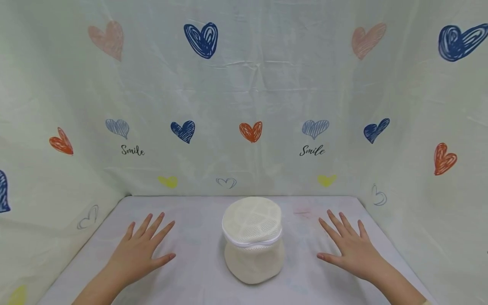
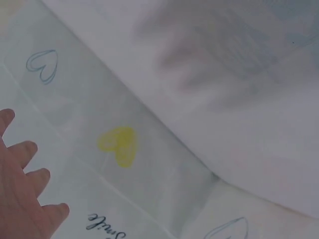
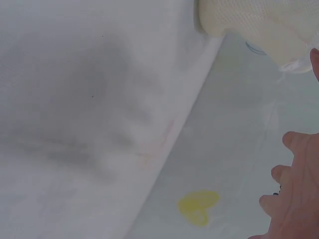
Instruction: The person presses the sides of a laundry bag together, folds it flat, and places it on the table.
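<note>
In the middle of the table stands a cream mesh laundry bag [image 1: 252, 222], round-topped, with a white zipper [image 1: 253, 243] running round it below the top. Its lower part is plain beige; what is inside cannot be seen. My left hand [image 1: 138, 253] hovers over the table to the left of the bag, fingers spread and holding nothing. On the other side my right hand [image 1: 354, 250] is held the same way, apart from the bag. The right wrist view catches the bag's side at the top right, near my fingers [image 3: 294, 142]. Only fingers [image 2: 37, 181] of my left hand show in the left wrist view.
A pale, whitish table [image 1: 190, 271] lies under both hands, with their shadows on it. Behind and at both sides hangs a light curtain [image 1: 228, 93] printed with coloured hearts and the word "Smile". It meets the table's back and side edges.
</note>
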Motion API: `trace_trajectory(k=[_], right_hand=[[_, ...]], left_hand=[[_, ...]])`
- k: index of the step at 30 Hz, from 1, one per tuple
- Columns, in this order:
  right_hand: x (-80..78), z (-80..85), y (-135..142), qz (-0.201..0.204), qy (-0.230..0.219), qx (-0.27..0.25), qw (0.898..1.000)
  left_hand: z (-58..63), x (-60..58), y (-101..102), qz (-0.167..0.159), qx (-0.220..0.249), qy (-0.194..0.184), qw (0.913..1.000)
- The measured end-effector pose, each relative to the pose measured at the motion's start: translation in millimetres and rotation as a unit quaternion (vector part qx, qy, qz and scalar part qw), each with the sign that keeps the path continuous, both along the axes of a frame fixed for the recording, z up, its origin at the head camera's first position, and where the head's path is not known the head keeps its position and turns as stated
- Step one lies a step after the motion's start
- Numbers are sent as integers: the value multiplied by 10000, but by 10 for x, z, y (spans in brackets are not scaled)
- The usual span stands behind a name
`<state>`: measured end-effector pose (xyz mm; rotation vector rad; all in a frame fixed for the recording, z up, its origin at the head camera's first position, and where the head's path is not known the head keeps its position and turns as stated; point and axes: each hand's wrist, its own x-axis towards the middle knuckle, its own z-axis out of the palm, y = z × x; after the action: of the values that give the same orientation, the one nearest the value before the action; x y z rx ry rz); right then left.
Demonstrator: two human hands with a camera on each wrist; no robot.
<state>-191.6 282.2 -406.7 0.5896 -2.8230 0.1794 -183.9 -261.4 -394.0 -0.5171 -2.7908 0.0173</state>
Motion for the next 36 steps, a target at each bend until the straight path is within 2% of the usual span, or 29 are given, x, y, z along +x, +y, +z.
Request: trace_trajectory(k=[14, 36], right_hand=[[-65, 88, -146, 122, -15, 22, 9999], [-204, 224, -476, 653, 557, -188, 9961]], left_hand=[[74, -82, 169, -286, -153, 100, 9994], [256, -231, 615, -670, -136, 369, 9970]])
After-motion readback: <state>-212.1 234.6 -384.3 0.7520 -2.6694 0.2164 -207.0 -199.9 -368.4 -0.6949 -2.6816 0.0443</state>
